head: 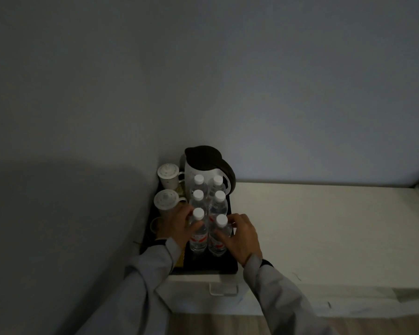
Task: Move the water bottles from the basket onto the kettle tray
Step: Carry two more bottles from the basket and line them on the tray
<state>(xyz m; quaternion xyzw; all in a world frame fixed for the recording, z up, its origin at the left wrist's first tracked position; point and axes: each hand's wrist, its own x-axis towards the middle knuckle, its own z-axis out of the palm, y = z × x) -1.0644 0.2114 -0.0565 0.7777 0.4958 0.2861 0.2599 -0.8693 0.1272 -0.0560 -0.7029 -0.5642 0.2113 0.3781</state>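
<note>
Several clear water bottles with white caps stand upright in two rows on the black kettle tray (218,265), in front of a white kettle (191,171) with a dark lid. My left hand (177,226) wraps the front left bottle (198,234). My right hand (240,235) holds the front right bottle (219,236). Both front bottles rest on the tray. No basket is in view.
Two white lidded cups (168,175) (165,200) stand at the tray's left side, against the left wall. The tray sits on a white desk (312,226) with a drawer handle (223,290) below its front edge. The room is dim.
</note>
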